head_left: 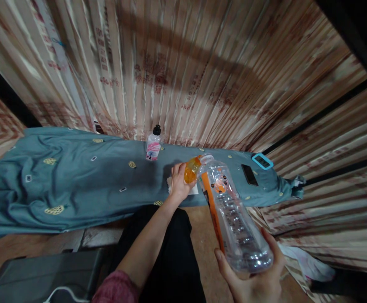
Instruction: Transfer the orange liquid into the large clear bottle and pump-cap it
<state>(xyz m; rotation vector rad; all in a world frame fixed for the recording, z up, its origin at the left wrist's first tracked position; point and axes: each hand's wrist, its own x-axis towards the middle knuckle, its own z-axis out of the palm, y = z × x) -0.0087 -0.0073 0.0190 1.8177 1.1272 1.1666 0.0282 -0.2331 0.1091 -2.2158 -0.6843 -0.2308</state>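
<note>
Closest to the camera, the right hand [254, 277] cups the base of a large clear bottle [233, 214], thumb on one side and fingers on the other. The large clear bottle is tilted, its base toward the camera and its narrow mouth pointing away, and an orange label runs along its side. The left hand [179, 183] is closed around a small orange container [191, 169] just beside that mouth; whether the two touch, I cannot tell.

Below the left hand, a piece of white paper [194, 190] lies on the surface [82, 176], which is draped in teal cloth patterned with yellow fruit. Beyond the left hand and toward the left stands an upright squeeze bottle [153, 145] with a black cap and a pink-and-white label. Toward the right end, a dark phone-like slab [249, 174] lies flat near a blue-framed device [262, 160] with a small display.

Pleated curtains [177, 75] with reddish floral print hang behind and to the right, with dark poles along them. Dark-clothed legs [170, 252] sit between the forearms. At lower left is a grey box [44, 273], with a white cable [66, 289] looping over it.
</note>
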